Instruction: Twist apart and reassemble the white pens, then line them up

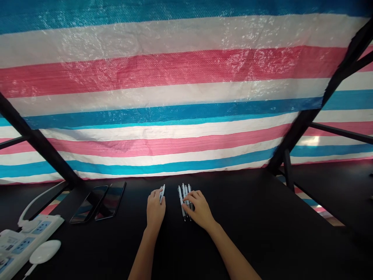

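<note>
Several white pens (180, 200) lie side by side on the black table (183, 256), tips towards me. My right hand (199, 208) rests at their right side, with its fingertips on the pens and its thumb reaching across them. To the left, my left hand (155, 208) has its thumb and fingers closed around a white pen (162, 191), whose upper end sticks out past the fingers. A gap of bare table lies between this hand and the row of pens.
Two dark phones (89, 204) (112, 202) lie left of my hands. A white power strip (32, 237) and a round white charger (45, 251) are at the lower left. Black frame bars (297, 134) and a striped sheet (175, 146) stand behind.
</note>
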The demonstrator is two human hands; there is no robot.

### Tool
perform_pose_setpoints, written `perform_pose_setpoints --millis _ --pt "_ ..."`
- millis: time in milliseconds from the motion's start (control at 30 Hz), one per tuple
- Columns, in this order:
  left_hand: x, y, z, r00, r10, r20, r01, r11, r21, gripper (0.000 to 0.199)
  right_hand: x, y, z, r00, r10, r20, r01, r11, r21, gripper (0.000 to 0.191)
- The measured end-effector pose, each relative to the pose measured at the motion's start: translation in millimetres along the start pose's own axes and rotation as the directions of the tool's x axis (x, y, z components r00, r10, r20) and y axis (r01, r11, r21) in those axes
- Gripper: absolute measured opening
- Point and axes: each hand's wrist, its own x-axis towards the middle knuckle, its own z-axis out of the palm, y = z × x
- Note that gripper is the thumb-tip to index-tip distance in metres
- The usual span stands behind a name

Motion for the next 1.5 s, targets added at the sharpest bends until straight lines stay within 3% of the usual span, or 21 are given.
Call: perform_pose_setpoints --millis 167,400,867,1067,1267,1500 --pt "0.8 -4.0 2.2 1.0 0.024 0.013 -0.025 0.997 0.073 0.032 -3.3 -4.2 6.1 0.993 -0.071 0.091 0.08 0.993 -0.09 0.012" --pt "1.1 -0.1 0.4 0.999 -0.029 0.027 0.022 0.975 0.222 0.032 -2.7 -1.1 5.2 0.994 -0.06 0.094 0.072 0.989 -0.131 0.008" --pt "1.1 3.1 -3.8 0.997 -0.065 0.044 0.054 0.973 0.223 0.039 -2.3 4.9 7.0 0.994 -0.025 0.105 0.04 0.989 -0.144 0.018" --pt "1.3 3.3 -3.2 0.996 -0.081 0.049 0.068 0.972 0.225 0.042 -2.4 2.2 6.2 0.993 -0.018 0.116 0.038 0.985 -0.17 0.01" --pt "1.4 3.4 -2.5 0.995 -0.087 0.038 0.078 0.976 0.205 0.043 -2.0 1.6 7.9 0.998 0.018 0.054 -0.007 0.979 -0.205 0.005" --pt "1.5 -0.6 -0.7 0.999 -0.048 0.002 0.046 0.984 0.174 0.041 -1.7 0.5 10.1 0.999 0.042 0.016 -0.036 0.967 -0.252 0.012"
